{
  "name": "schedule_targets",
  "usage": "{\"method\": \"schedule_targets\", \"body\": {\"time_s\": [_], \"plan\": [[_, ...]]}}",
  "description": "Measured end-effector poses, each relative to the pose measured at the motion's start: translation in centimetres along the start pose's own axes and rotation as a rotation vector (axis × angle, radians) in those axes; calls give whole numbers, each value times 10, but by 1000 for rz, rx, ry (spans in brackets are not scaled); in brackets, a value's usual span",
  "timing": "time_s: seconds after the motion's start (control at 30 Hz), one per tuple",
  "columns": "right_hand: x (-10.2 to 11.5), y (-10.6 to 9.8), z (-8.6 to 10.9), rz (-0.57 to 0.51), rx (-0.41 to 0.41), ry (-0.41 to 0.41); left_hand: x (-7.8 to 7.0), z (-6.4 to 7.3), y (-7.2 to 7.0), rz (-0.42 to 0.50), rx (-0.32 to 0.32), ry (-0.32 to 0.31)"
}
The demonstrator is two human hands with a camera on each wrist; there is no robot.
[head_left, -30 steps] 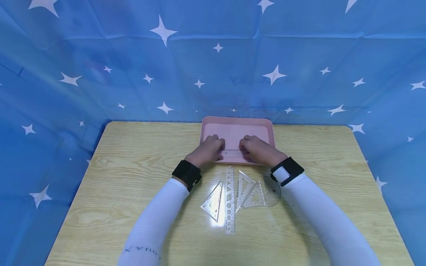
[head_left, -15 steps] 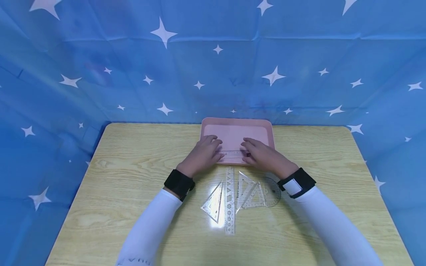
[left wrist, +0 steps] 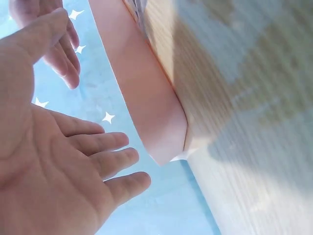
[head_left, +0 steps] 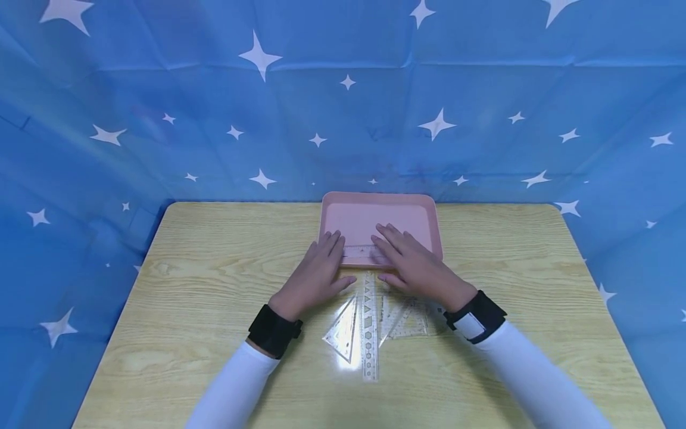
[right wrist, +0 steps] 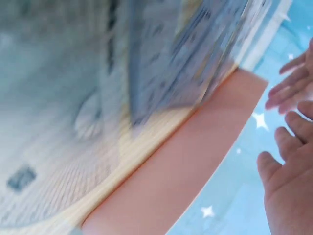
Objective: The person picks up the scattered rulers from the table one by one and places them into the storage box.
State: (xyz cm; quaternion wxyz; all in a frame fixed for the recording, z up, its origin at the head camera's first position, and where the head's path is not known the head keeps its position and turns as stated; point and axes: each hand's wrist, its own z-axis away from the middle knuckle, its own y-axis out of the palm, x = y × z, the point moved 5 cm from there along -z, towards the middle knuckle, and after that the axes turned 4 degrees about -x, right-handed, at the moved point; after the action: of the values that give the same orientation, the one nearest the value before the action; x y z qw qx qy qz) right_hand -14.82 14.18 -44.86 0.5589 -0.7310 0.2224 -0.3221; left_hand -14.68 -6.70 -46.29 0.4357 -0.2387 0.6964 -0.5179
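A pink tray (head_left: pixel 375 208) stands at the table's back edge with a clear ruler (head_left: pixel 360 251) lying inside along its front wall. My left hand (head_left: pixel 313 277), fingers straight, is over the tray's front left corner. My right hand (head_left: pixel 420 265) spreads its fingers above the front right part. Both palms are bare in the wrist views, above the tray wall (left wrist: pixel 146 93). In front of the tray lie a stencil ruler (head_left: pixel 370 333), a clear set square (head_left: pixel 343 330) on its left, and overlapping set squares (head_left: pixel 404 319) on its right. A protractor (right wrist: pixel 54 161) is mostly hidden under my right forearm.
The tools lie on a wood-grain table (head_left: pixel 203 280). Behind it hangs a blue cloth (head_left: pixel 375 107) with white stars, which also runs down both sides. The tray wall (right wrist: pixel 181 171) forms a low raised edge.
Both hands have let go of the ruler in the tray. Their curled fingers have straightened, and the hands have drawn back toward the tray's front edge.
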Motion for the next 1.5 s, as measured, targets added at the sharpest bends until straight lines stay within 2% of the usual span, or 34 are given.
{"method": "schedule_targets", "body": {"time_s": [0.13,0.27,0.47,0.73,1.0,1.1,1.3,1.5], "plan": [[9,5,3,22,2,-31,-3,12,-3,-6,8,-24],[23,11,7,40,11,-108,-5,24,-6,-18,-1,-33],[47,22,12,-10,43,-227,-9,41,-4,-34,-21,-36],[77,31,14,-28,55,-370,-9,57,8,55,28,-113],[88,40,16,37,199,-374,-9,67,12,56,43,-132],[90,42,17,62,224,-376,-10,70,14,65,46,-138],[90,46,17,148,193,-385,-13,72,14,58,16,-150],[86,50,14,183,167,-342,-13,74,21,90,70,-176]]}}
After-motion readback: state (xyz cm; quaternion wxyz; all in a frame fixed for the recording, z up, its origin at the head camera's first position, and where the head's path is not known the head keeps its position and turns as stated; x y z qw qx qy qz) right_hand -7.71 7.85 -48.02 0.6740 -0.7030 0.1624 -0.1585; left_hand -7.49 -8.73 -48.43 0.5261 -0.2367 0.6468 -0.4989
